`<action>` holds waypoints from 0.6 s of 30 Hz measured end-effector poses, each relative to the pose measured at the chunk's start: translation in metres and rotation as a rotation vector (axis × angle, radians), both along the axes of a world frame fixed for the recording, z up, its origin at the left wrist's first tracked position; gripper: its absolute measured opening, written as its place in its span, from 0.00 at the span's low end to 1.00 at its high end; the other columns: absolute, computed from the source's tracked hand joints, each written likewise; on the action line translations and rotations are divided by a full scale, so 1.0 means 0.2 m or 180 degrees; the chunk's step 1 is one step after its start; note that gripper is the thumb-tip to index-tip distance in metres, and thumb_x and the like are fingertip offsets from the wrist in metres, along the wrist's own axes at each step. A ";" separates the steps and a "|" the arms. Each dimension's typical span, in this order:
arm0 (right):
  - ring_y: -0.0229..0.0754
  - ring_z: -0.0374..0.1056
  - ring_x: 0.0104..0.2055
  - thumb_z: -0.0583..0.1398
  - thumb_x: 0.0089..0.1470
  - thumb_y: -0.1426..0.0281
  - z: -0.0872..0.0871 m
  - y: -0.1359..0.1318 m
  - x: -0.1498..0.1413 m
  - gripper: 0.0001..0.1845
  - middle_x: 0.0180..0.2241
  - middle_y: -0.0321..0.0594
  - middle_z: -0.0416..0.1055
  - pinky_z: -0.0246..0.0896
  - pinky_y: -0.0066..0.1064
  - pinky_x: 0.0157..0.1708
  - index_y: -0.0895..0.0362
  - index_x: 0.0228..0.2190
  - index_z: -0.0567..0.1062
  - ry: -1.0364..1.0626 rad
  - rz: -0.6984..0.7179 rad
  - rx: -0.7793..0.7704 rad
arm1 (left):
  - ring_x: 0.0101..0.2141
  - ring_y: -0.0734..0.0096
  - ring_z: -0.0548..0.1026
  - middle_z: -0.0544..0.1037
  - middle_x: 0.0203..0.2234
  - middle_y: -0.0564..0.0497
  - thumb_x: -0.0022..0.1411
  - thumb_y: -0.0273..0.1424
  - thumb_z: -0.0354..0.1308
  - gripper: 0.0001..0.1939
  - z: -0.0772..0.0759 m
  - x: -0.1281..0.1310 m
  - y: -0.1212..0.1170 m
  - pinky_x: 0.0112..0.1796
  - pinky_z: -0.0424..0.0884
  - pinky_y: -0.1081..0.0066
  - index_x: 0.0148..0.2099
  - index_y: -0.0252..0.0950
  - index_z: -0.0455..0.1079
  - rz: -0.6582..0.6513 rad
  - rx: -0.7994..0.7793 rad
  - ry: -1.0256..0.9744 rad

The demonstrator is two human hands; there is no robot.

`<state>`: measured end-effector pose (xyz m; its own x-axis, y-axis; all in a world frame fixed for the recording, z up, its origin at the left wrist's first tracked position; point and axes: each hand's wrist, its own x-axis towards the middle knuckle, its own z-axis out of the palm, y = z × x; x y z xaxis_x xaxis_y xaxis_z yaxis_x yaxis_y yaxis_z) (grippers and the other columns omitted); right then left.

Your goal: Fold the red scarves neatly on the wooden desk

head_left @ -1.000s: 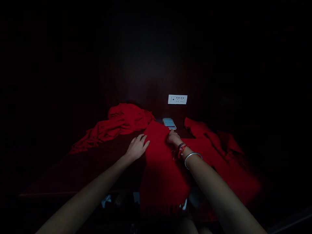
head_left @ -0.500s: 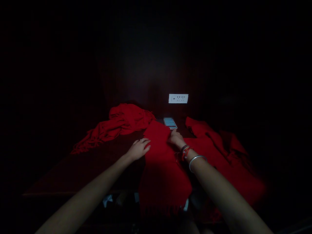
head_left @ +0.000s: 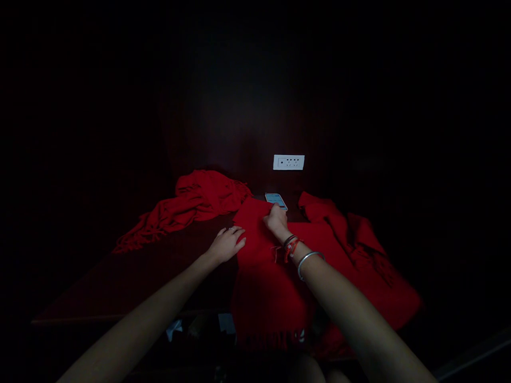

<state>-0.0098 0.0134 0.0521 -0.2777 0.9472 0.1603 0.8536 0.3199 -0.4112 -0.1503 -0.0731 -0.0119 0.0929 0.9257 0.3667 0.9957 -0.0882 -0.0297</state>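
Note:
A red fringed scarf (head_left: 271, 298) lies across the dark table, its tasselled end hanging over the front edge. My left hand (head_left: 227, 246) rests open at the scarf's left edge, fingertips on the cloth. My right hand (head_left: 276, 219) is closed on the red cloth near its far end, with the fingertips partly hidden. From there the cloth spreads rightward under my forearm, and loose threads show beside the wrist. Just beyond the right hand lies a phone (head_left: 275, 200) with a lit screen.
Another red scarf (head_left: 203, 197) is bunched at the back left, fringe trailing forward. Rumpled red cloth (head_left: 331, 213) lies on the right. A white socket plate (head_left: 288, 162) is on the dark wall. Pale items (head_left: 174, 330) show dimly below the table edge (head_left: 80, 319).
My right hand has moved left over the scarf, drawing the right-hand cloth with it. The left hand has stayed in place. The view has shifted slightly.

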 end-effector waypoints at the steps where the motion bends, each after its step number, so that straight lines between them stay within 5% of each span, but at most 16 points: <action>1: 0.45 0.64 0.41 0.52 0.45 0.72 0.00 0.00 -0.01 0.23 0.41 0.53 0.64 0.59 0.27 0.33 0.64 0.45 0.57 0.0065 -0.0037 -0.0048 | 0.45 0.69 0.62 0.65 0.46 0.47 0.59 0.34 0.40 0.18 0.00 0.00 0.00 0.46 0.54 0.66 0.49 0.35 0.60 0.0010 0.0010 0.0009; 12: 0.46 0.65 0.39 0.55 0.39 0.76 -0.06 0.03 0.06 0.25 0.39 0.50 0.66 0.60 0.30 0.32 0.60 0.44 0.60 0.0054 -0.0156 -0.0435 | 0.46 0.68 0.62 0.64 0.46 0.46 0.58 0.34 0.41 0.18 0.00 0.01 0.01 0.47 0.54 0.67 0.49 0.34 0.60 0.0028 0.0054 -0.0108; 18: 0.43 0.65 0.38 0.53 0.40 0.77 0.11 0.01 0.09 0.24 0.37 0.45 0.67 0.58 0.29 0.32 0.56 0.44 0.59 0.0485 -0.0171 0.0111 | 0.47 0.63 0.59 0.56 0.50 0.41 0.59 0.38 0.37 0.22 0.01 -0.01 0.00 0.46 0.56 0.64 0.52 0.31 0.54 0.0361 0.0509 -0.0460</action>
<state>0.0087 0.0158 0.0741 -0.1969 0.9531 0.2297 0.7984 0.2919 -0.5266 -0.1515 -0.0726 -0.0090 -0.0725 0.8563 0.5114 0.9938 0.0189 0.1092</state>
